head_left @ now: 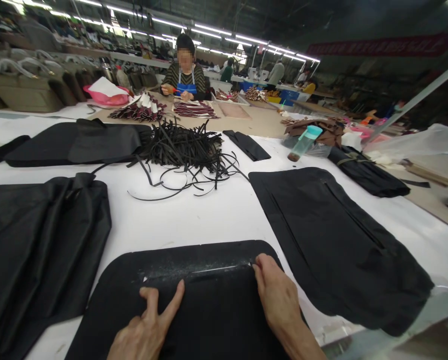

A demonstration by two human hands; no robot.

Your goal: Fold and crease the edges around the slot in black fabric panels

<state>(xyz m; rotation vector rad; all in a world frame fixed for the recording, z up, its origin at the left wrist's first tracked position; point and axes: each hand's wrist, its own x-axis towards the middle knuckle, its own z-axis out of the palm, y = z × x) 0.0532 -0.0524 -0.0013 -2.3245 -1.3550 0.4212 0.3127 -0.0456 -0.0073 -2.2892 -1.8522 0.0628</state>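
Note:
In the head view a black panel (216, 310) with rounded corners lies flat on the white table in front of me. A narrow slit with a pale, shiny strip (220, 269) runs across its upper part, and whitish smears surround it. My left hand (149, 320) rests on the panel just below the slit, thumb and forefinger spread apart. At the slit's right end, my right hand (276, 292) has thumb and fingertips pressed together against the panel. Whatever those fingertips pinch is hidden.
Loose black strips (186, 145) form a heap mid-table. Black fabric pieces (40, 240) lie left, and a larger black panel with slits (332, 240) lies right. A teal-capped bottle (304, 142) lies tilted behind it. Across the table a person (186, 75) handles maroon strips (196, 109).

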